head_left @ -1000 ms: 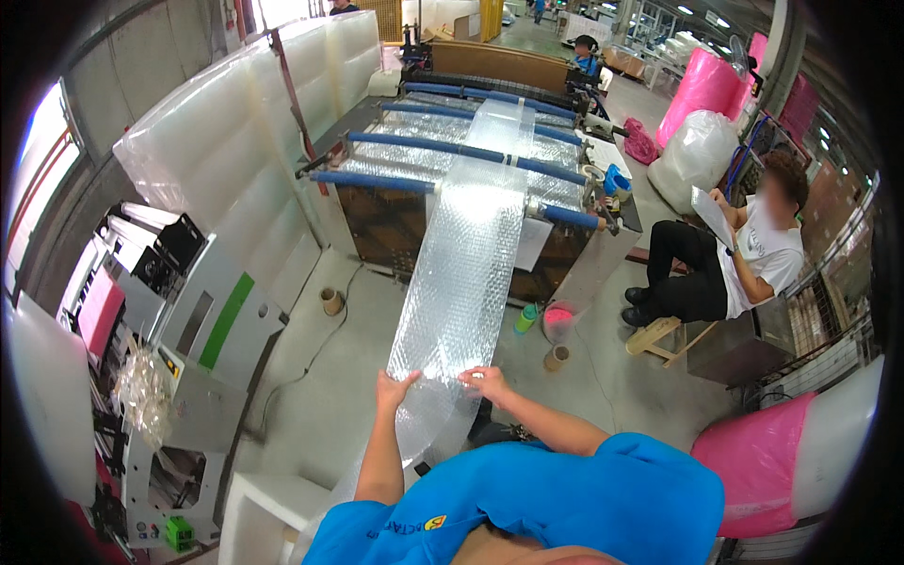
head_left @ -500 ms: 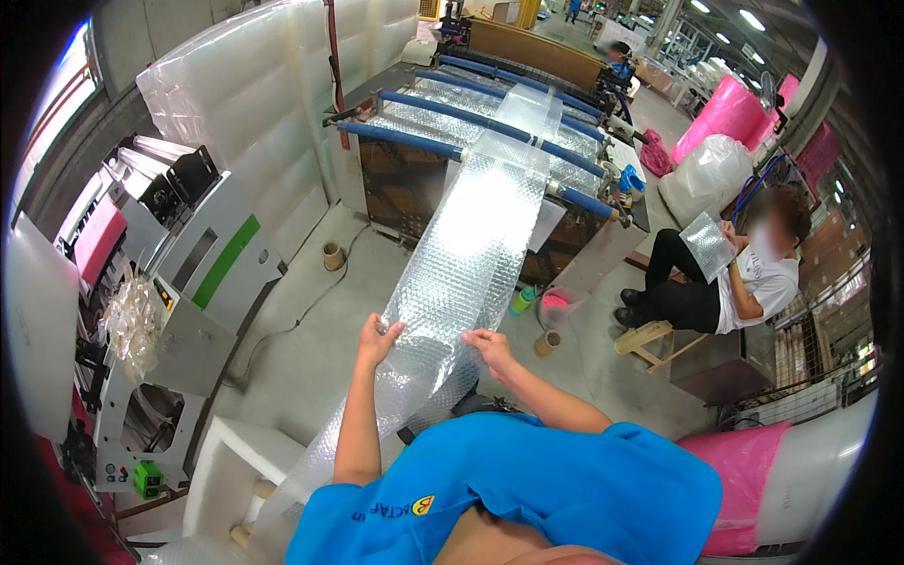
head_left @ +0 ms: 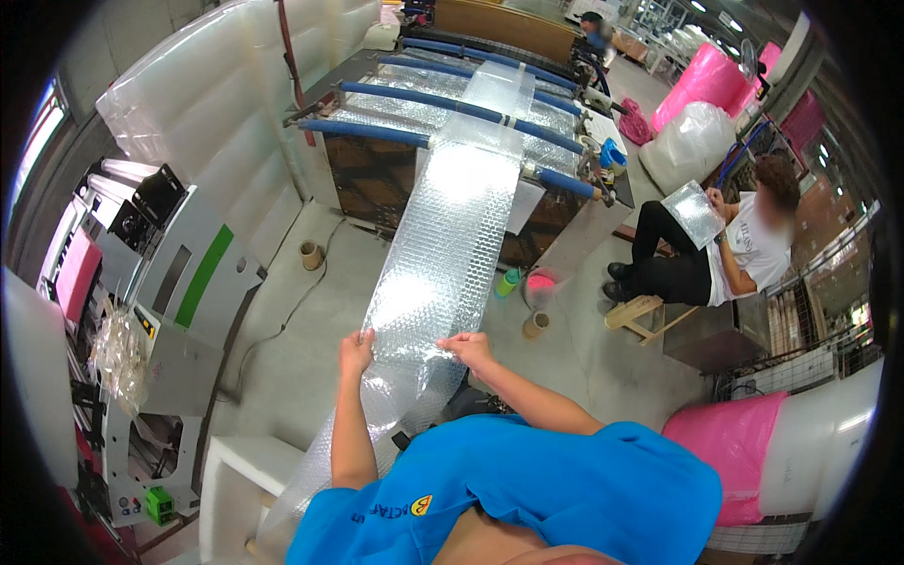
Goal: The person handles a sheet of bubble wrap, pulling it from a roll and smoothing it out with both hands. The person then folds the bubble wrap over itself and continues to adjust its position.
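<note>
A long strip of clear bubble wrap [head_left: 443,245] runs from a machine with blue rollers [head_left: 452,108] down toward me. My left hand [head_left: 356,352] grips its left edge and my right hand [head_left: 468,347] grips its right edge, the sheet stretched between them. Below my hands the wrap hangs down past my blue shirt toward the floor.
A grey and green control cabinet [head_left: 184,282] stands at the left. A seated person [head_left: 725,245] at the right holds a small bubble-wrap piece. Pink rolls [head_left: 730,443] and white rolls [head_left: 819,452] lie at the lower right. Cardboard cores [head_left: 311,254] and cups stand on the concrete floor.
My view has shifted, so the machine and strip sit more to the right. Both hands stay on the wrap's edges and have drawn it slightly closer to me.
</note>
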A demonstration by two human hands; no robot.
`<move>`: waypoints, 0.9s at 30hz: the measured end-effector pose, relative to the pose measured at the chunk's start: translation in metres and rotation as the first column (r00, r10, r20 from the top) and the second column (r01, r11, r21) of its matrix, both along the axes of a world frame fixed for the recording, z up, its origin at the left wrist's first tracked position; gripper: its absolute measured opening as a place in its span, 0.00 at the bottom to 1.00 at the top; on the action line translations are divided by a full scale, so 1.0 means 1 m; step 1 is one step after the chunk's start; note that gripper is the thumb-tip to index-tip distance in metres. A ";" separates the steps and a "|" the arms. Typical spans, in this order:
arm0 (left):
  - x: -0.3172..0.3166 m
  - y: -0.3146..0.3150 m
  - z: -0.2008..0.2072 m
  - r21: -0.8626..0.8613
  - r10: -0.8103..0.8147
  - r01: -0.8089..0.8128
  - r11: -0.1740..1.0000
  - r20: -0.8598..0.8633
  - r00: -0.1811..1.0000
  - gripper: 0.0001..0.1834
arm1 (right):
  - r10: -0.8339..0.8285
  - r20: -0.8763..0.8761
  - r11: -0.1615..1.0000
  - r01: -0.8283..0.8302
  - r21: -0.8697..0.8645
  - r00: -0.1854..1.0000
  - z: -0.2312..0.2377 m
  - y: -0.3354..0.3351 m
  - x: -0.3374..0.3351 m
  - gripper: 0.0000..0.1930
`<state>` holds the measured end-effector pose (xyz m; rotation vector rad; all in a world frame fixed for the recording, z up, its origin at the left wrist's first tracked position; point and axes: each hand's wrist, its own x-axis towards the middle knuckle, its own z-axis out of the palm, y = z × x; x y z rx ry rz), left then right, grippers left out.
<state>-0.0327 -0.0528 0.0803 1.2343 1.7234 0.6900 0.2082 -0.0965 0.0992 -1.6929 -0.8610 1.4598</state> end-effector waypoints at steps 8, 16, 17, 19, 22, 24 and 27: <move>0.017 0.002 -0.041 0.071 0.017 0.004 0.997 -0.295 0.955 0.16 | -0.016 0.137 0.997 0.026 -0.072 0.990 -0.052 0.006 0.010 0.16; 0.048 0.035 -0.058 -0.126 -0.057 0.027 0.992 -0.243 0.968 0.22 | -0.039 0.192 0.998 0.046 -0.035 0.981 -0.081 0.045 0.041 0.13; 0.057 0.047 -0.057 -0.131 -0.072 0.041 0.991 -0.239 0.968 0.22 | -0.044 0.205 0.998 0.051 -0.028 0.978 -0.079 0.053 0.048 0.13; 0.066 0.065 -0.082 -0.060 0.004 -0.022 0.998 -0.274 0.962 0.21 | -0.042 0.230 0.999 0.044 -0.003 0.972 -0.074 0.078 0.057 0.13; 0.088 0.097 -0.077 -0.052 -0.007 -0.006 0.999 -0.236 0.972 0.21 | -0.041 0.328 0.999 0.043 0.003 0.944 -0.073 0.111 0.077 0.14; 0.103 0.122 -0.062 -0.044 -0.019 0.010 0.999 -0.215 0.976 0.22 | -0.059 0.337 0.998 0.055 0.021 0.940 -0.071 0.132 0.089 0.14; 0.118 0.156 -0.057 0.039 0.010 0.000 0.999 -0.245 0.969 0.21 | -0.074 0.321 0.997 0.063 0.046 0.944 -0.052 0.163 0.099 0.14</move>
